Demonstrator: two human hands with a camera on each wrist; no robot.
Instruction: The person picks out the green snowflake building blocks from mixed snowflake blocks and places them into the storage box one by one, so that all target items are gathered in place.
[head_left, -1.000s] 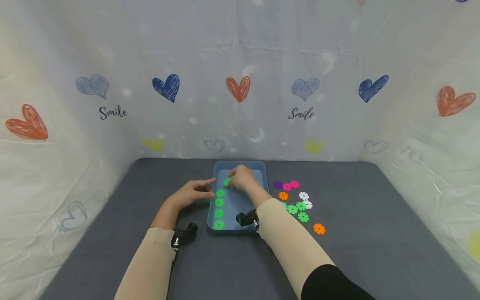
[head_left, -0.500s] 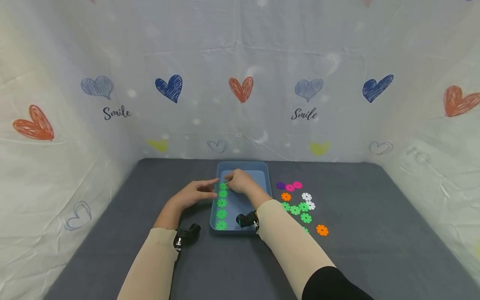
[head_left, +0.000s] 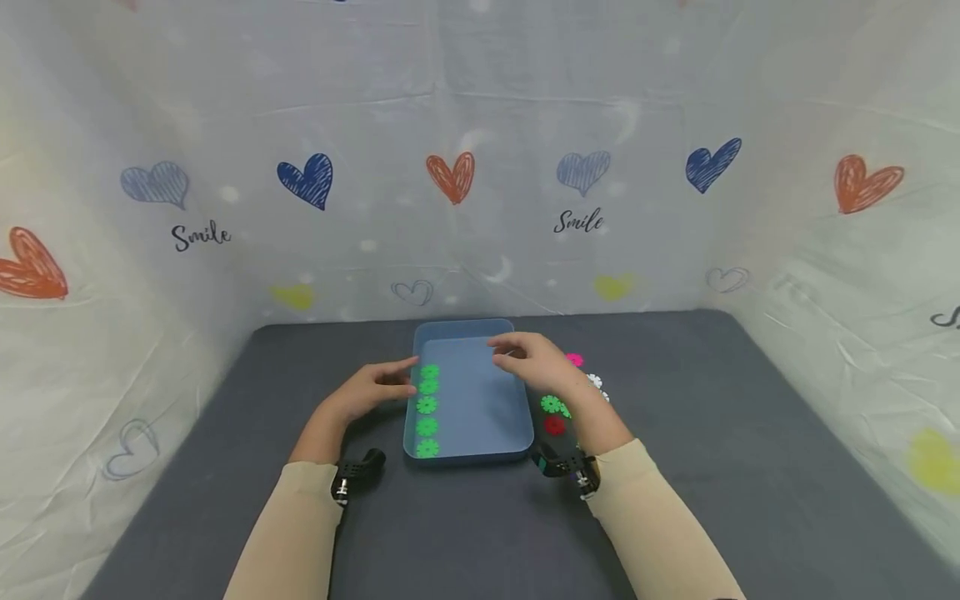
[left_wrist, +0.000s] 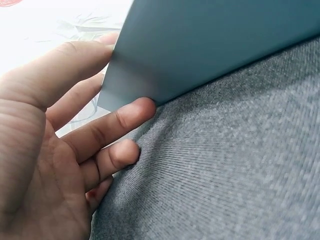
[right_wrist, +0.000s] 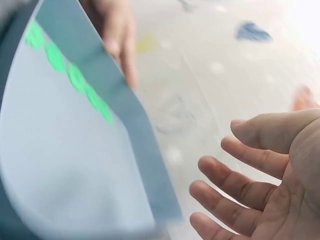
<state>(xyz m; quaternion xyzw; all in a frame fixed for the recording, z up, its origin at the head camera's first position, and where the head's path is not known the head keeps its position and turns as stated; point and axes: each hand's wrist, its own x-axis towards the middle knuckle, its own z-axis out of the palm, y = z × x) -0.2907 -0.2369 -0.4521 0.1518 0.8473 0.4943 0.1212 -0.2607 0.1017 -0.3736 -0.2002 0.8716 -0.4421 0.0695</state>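
Note:
A blue tray [head_left: 480, 400] lies on the dark cloth. Several green flower-shaped discs [head_left: 427, 405] form a column inside it, along its left wall. My left hand [head_left: 362, 393] touches that wall from outside, thumb and fingers fairly straight; the left wrist view shows its fingertips against the tray side [left_wrist: 200, 45]. Above the tray's right side hovers my right hand [head_left: 538, 364], fingers spread and slightly bent. Nothing lies between its fingers in the right wrist view, where the hand [right_wrist: 260, 185] is apart from the tray.
Right of the tray, partly hidden by the right arm, lie more discs: green [head_left: 551, 404], red [head_left: 555, 426], pink [head_left: 574, 359] and white [head_left: 595, 381]. A white curtain [head_left: 510, 250] printed with hearts hangs behind the table.
My right hand let go of the topmost green disc at the column's far end and moved right, out over the tray's right side. The left hand keeps its place at the tray.

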